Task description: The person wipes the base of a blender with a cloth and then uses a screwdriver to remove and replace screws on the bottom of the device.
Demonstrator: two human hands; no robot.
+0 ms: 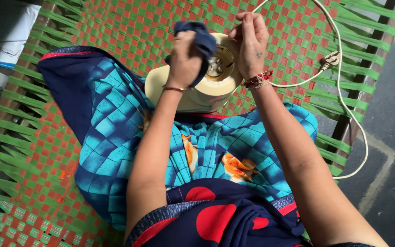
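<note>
We look down on a person seated on a cot woven of green and red plastic strips (129,27), lap covered by a blue patterned cloth with orange motifs (115,119). A cream-coloured plastic appliance base, round-topped with a metal coupling in its centre (206,89), sits on the cot just past the knees, touching the edge of the blue cloth. The left hand (184,58) is closed around a bunched dark blue rag (201,37), pressing it against the top rim of the base beside the coupling. The right hand (251,39) is curled at the far side of the base, fingers (245,25) bent in near the top; we cannot tell whether it grips the housing, or merely steadies it. A white power cord with a pale plug (331,58) loops from behind the right hand, out over the cot's dark frame and down toward the grey stone floor (389,137); the plug lies free on the weave, not in any socket we can see. Risks as we judge them: the base rests on springy strips, so a hard push with the rag could tip it toward the lap. The rag's loose folds hang close to the coupling and could snag on it. The cord trails off the cot edge, and a tug there could drag the base sideways.
</note>
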